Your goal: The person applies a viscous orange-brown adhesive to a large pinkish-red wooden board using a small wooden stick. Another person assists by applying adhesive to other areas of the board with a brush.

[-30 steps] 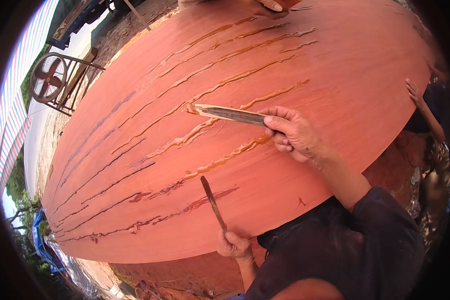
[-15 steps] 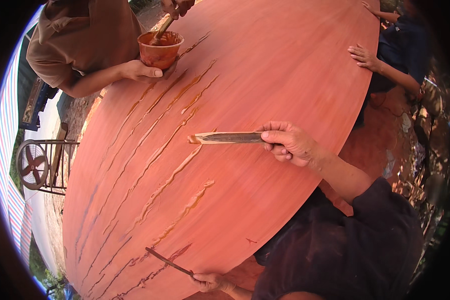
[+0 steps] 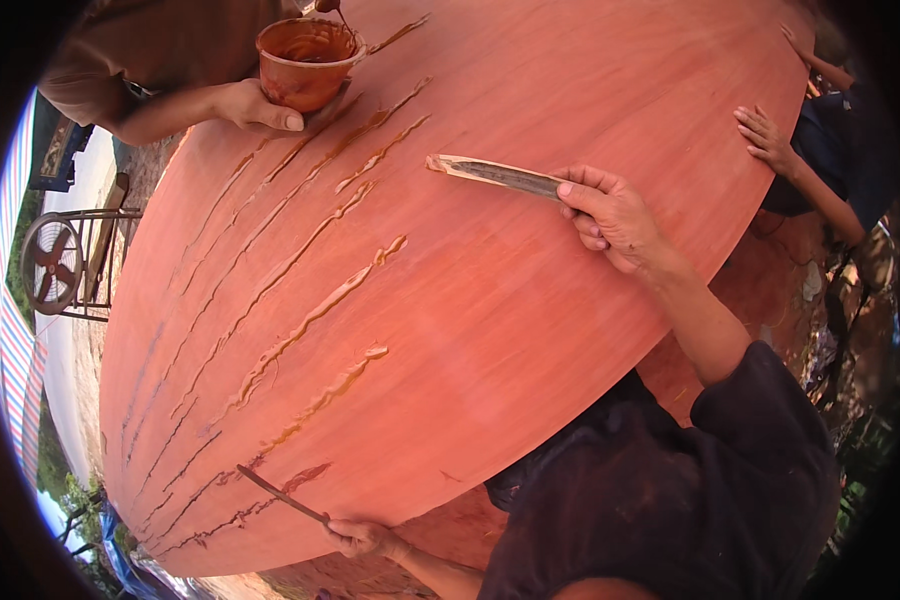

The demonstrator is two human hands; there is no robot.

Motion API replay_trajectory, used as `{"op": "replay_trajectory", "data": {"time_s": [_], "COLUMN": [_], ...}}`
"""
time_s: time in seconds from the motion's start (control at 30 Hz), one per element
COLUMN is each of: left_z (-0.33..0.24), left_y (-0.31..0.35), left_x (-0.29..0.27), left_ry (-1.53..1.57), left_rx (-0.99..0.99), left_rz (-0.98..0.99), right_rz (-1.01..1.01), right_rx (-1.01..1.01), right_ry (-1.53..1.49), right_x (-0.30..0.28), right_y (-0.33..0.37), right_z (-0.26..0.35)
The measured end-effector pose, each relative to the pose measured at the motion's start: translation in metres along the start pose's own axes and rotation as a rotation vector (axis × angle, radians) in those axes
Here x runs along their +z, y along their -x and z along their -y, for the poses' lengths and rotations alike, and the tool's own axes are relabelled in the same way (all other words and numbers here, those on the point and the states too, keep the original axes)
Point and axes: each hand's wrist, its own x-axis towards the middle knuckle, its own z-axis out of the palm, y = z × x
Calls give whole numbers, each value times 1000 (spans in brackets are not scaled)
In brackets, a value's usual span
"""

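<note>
Two tools on my feed: right hand (image 3: 615, 222), at two o'clock, closed round a wooden strip (image 3: 495, 173); left hand (image 3: 362, 538), at seven, round a thin stick (image 3: 282, 495); I judge spreading amber paste (image 3: 352, 282), at nine, underway, next calling for flat strokes

The person wears a loose, very dark top (image 3: 660, 500), close to black, its soft cloth creased and bunched across the body. The right sleeve (image 3: 765, 410) is short and wide, ending in a plain hem above the elbow. From there the right forearm (image 3: 705, 325) is uncovered down to the wrist. The right hand (image 3: 610, 215) is bare, and so are the left hand (image 3: 365, 540) and left forearm (image 3: 440, 573).
</note>
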Motion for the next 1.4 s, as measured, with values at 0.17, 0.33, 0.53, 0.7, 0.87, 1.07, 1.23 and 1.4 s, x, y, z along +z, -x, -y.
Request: {"op": "replay_trajectory", "data": {"time_s": [0.17,0.33,0.53,0.7,0.87,1.07,1.23,1.4], "left_z": [0,0,0,6,6,8,9,9], "left_y": [4,6,4,7,6,7,7,6], "left_x": [-9,-10,-9,-12,-13,-13,-14,-13], "left_ry": [-71,-3,56,118,155,178,199,211], "left_rx": [-246,-250,-228,-258,-259,-232,-225,-222], "left_rz": [61,69,72,92,112,101,113,124], "right_rz": [71,158,134,117,170,181,161,221], "right_rx": [80,286,356,322,215,-84,-215,-644], "right_ry": [3,-91,-8,84,176,426,525,791], "right_x": [13,38,64,77,91,104,113,113], "right_y": [22,63,99,120,128,137,147,144], "right_z": [-14,-41,-70,-90,-106,-111,-118,-117]}}
